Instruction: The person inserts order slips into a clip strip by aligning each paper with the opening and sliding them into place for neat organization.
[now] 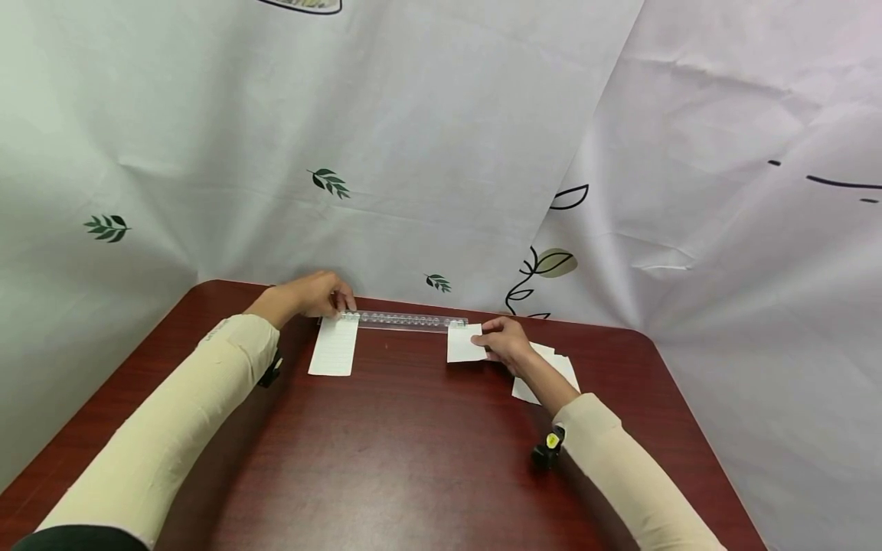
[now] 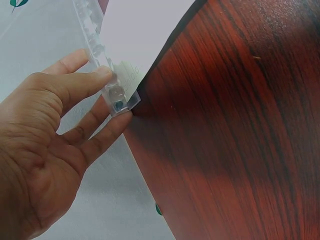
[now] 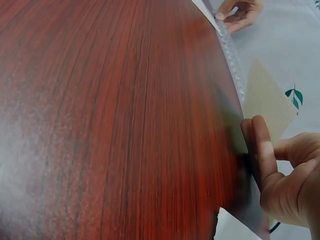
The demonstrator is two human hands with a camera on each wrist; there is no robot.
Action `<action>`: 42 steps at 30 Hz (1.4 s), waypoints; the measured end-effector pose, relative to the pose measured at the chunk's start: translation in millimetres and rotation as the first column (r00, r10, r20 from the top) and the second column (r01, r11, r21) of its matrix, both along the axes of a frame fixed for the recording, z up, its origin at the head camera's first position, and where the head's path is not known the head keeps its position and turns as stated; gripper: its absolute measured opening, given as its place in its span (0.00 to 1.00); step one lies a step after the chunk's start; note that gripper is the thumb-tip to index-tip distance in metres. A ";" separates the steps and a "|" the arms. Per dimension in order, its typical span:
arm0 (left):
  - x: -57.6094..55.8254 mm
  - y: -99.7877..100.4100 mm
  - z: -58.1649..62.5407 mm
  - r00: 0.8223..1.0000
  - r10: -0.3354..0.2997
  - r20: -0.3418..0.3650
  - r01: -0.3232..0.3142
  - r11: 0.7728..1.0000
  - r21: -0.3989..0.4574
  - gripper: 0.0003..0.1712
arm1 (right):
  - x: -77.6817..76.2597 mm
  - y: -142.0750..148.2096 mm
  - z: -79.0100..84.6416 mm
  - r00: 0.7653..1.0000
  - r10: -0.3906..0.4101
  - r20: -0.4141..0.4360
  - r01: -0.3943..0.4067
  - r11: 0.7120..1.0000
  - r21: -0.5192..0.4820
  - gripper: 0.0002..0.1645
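Note:
A clear plastic strip (image 1: 406, 320) with a row of raised bumps lies along the far edge of the table. My left hand (image 1: 320, 294) pinches its left end, the thumb on top and other fingers beneath in the left wrist view. There, a long white paper slip (image 2: 140, 30) overlaps the strip, and its lower part reaches toward me in the head view. At the strip's other end, my right hand (image 1: 506, 343) holds a small white paper piece (image 1: 463, 343) between thumb and fingers. That piece stands tilted up beside the strip in the right wrist view.
More white paper pieces (image 1: 561, 373) lie loosely overlapped under and beside my right wrist. A dark red wood-grain table (image 1: 413, 444) spreads in front of me. Right behind its far edge hangs a pale cloth (image 1: 413, 191) with leaf prints.

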State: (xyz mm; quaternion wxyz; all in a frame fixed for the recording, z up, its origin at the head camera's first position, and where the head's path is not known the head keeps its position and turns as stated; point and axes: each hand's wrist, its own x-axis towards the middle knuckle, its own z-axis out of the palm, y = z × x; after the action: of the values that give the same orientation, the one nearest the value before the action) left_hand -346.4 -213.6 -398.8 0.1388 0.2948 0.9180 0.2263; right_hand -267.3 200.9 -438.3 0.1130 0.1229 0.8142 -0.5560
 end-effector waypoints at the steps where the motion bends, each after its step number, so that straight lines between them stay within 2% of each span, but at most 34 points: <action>1: -0.2 0.4 0.0 1.000 0.001 0.000 -0.001 1.000 -0.002 0.17 | 0.0 -0.6 -0.1 1.000 0.001 0.001 -0.001 1.000 -0.004 0.27; 30: -0.4 1.1 1.8 1.000 0.005 -0.001 -0.005 1.000 -0.008 0.21 | -1.5 -22.1 1.4 1.000 0.018 0.004 -0.018 1.000 -0.004 0.26; 42: -2.4 -0.9 -1.8 1.000 -0.008 -0.014 0.008 1.000 -0.001 0.21 | 8.5 -17.7 4.3 0.999 0.034 0.033 -0.031 0.994 -0.107 0.26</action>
State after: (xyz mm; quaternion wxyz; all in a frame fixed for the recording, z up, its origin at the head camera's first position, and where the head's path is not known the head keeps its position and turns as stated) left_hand -348.8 -214.6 -400.6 0.1336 0.3000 0.9179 0.2230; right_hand -258.8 183.2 -434.0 0.1427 0.1132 0.7830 -0.5947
